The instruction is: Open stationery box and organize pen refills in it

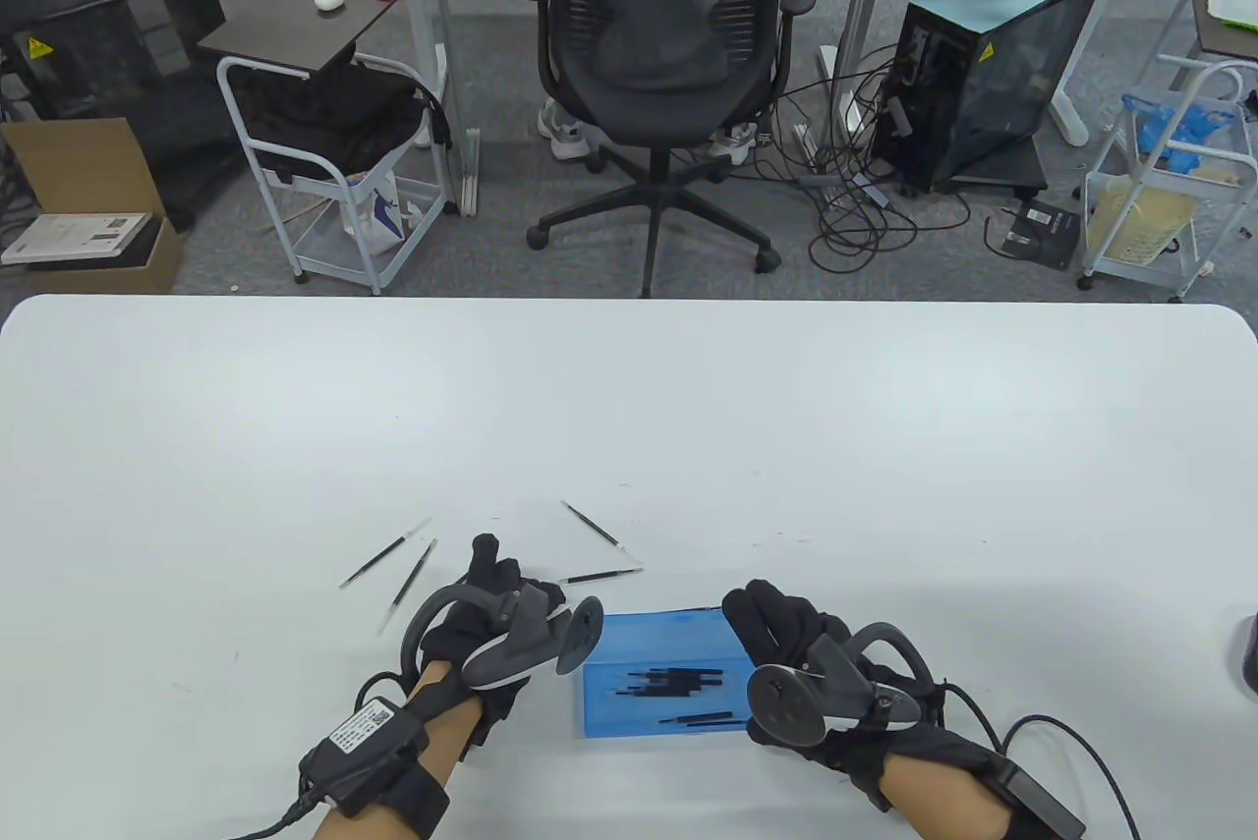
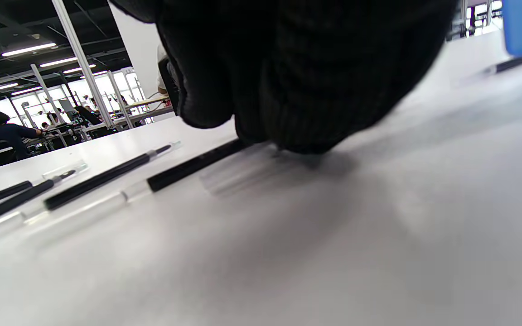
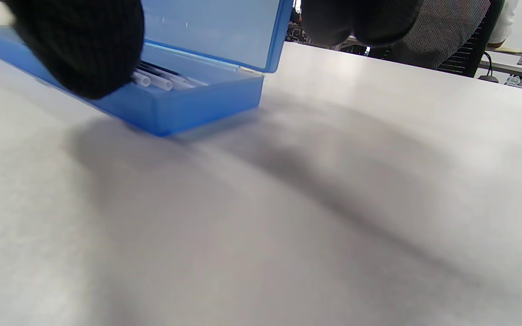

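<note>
Gloved left hand (image 2: 297, 68) over pen refills (image 2: 107, 174) on white table (image 2: 333, 249)

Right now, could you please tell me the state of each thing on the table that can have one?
Blue box: open, lid raised, flat on the table.
Refills in the box: lying loose in the tray.
Loose refills: four lying scattered outside the box.
Left hand: fingers down on a loose refill.
Right hand: at the box's right end, grip unclear.

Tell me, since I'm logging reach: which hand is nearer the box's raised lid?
Right. The right hand sits at the lid; the left hand is beside the box.
</note>
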